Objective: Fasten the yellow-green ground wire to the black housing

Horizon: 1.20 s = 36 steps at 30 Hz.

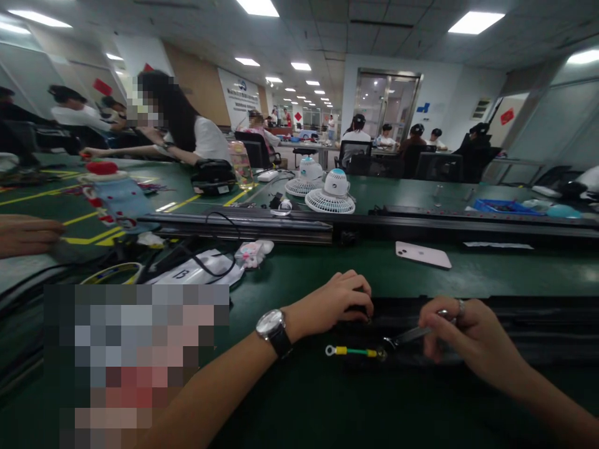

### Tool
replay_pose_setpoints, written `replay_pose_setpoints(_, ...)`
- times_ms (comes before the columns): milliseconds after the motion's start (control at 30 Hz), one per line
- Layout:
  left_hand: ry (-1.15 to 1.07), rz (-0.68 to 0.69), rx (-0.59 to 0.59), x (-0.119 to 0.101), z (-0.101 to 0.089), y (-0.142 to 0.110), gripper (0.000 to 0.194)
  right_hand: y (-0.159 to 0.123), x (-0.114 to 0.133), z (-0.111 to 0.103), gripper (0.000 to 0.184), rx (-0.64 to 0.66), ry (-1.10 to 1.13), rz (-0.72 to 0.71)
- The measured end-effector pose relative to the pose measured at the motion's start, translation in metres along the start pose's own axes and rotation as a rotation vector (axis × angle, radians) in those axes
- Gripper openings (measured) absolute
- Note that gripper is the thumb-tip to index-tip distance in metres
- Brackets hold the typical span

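My right hand [461, 333], a ring on one finger, is closed around a silver wrench [412, 337]. The wrench's head points left and down at the end of a long black bar [528, 330]. Bent over the bar's left end are the fingers of my left hand [346, 296], with a wristwatch on that arm; its fingertips are partly hidden. Just below them lies a short green wire [356, 351] with yellow sleeves and ring terminals. Its right terminal sits on the bar near the wrench head, and the left one sticks out beyond the bar.
Beyond my hands lie a pink phone [423, 254] and long dark rails [262, 226]. Two white fans [331, 192], a blue tray [505, 207] and a blue bottle [116, 199] stand farther off. Cables and a white bag [199, 268] lie left. A person's hand [28, 236] shows at the left edge.
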State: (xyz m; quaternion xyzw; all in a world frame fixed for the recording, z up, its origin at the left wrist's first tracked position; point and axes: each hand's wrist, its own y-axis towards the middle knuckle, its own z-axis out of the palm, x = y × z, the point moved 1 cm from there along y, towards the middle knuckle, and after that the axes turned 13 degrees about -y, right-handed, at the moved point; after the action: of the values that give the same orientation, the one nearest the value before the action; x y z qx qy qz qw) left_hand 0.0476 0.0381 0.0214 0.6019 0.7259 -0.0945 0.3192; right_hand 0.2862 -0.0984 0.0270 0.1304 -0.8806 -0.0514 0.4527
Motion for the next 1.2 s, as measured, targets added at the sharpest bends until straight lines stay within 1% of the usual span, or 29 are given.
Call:
replay_pose_setpoints(167,0.024,0.013,0.009,-0.001,0.001,0.0,0.009,0.005,0.012,0.008,0.024,0.09,-0.116,-0.042)
replay_pose_setpoints(267,0.027,0.019,0.013,-0.001,0.001,0.0,0.008,0.005,0.019,0.007,0.02,0.106,-0.213,-0.082)
replay_pose_setpoints(433,0.007,0.021,0.004,0.0,0.002,0.0,0.008,0.005,0.028,0.008,0.018,0.062,-0.368,-0.152)
replay_pose_setpoints(567,-0.017,0.035,-0.017,0.0,0.002,-0.001,0.007,0.005,0.031,0.011,0.021,0.01,-0.448,-0.147)
replay_pose_setpoints(700,-0.016,0.042,-0.017,0.001,0.003,-0.001,0.007,0.004,0.033,0.011,0.025,-0.039,-0.466,-0.106)
replay_pose_setpoints(800,-0.027,0.049,-0.032,0.002,0.004,-0.001,0.008,0.004,0.034,0.012,0.026,-0.041,-0.466,-0.091)
replay_pose_setpoints(900,-0.034,0.046,-0.035,0.003,0.004,-0.001,0.008,0.005,0.035,0.015,0.024,0.002,-0.442,-0.074)
replay_pose_setpoints(1067,-0.026,0.037,-0.02,0.005,0.005,-0.001,0.008,0.011,0.038,0.023,0.02,0.114,-0.399,-0.02)
replay_pose_setpoints(1200,-0.03,0.057,-0.03,0.003,0.005,-0.001,0.009,0.014,0.037,0.024,0.02,0.148,-0.358,0.033)
